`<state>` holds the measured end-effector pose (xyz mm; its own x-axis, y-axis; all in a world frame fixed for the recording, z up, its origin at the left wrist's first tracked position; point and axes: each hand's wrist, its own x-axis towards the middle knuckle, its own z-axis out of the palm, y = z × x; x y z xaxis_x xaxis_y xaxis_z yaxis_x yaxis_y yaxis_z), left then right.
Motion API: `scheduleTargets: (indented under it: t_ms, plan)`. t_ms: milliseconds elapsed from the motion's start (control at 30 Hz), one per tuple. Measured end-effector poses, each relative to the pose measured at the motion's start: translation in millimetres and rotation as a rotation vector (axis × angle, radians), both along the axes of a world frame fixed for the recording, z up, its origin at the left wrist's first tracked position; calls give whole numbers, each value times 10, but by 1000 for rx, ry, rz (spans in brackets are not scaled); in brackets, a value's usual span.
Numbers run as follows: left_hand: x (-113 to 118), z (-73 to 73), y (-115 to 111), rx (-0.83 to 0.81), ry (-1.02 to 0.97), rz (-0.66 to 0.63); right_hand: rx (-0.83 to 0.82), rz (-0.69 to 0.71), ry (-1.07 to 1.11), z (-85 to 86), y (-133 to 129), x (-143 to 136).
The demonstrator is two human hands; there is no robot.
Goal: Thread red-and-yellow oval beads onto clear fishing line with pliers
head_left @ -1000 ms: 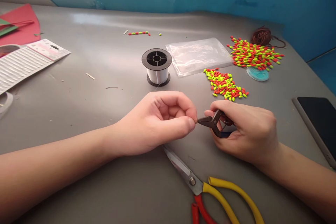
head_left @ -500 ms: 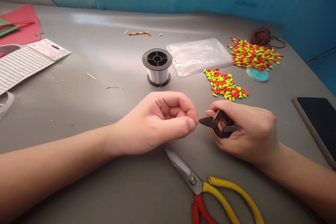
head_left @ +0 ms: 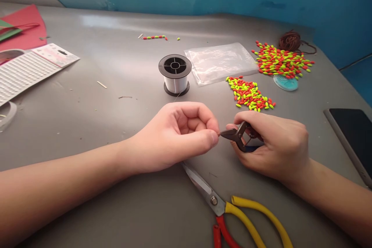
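Left of the spool (head_left: 175,81), a card (head_left: 29,75) bears print (head_left: 51,55) too blurred to read. In front of the spool, the left hand (head_left: 180,135) pinches closed, any contents hidden; front-right of the spool, pliers (head_left: 231,135), pointing at that pinch, are gripped by the right hand (head_left: 276,143).

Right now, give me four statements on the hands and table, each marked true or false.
1. The right hand grips the dark pliers. True.
2. The spool lies on its side. False: the spool stands upright.
3. The brown cord lies behind the farther bead pile. True.
4. The left hand holds the scissors. False: the left hand's thumb and forefinger are pinched together, and the scissors lie on the table.
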<state>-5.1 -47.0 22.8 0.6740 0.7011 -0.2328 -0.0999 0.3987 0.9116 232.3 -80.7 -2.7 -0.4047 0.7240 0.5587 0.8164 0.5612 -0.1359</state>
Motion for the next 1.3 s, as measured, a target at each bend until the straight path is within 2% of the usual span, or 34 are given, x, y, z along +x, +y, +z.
scheduleTargets:
  t_ms: [133,300,400,600,867,1300]
  plan:
    - [-12,-26,11,77,22,43,-18,-2,-7,12,10,17]
    - [-47,-61,-3,286,58,310,-146,-40,-77,31,-8,-34]
    - [-41,-35,-36,431,102,388,-224,-93,-139,35,-37,-93]
    - [3,8,-92,722,224,307,-199,-76,-174,31,-65,-141]
    - [10,-122,-103,999,359,163,-201,-30,-111,29,-77,-141]
    - [11,-194,-59,1031,412,130,-176,26,-71,21,-49,-142]
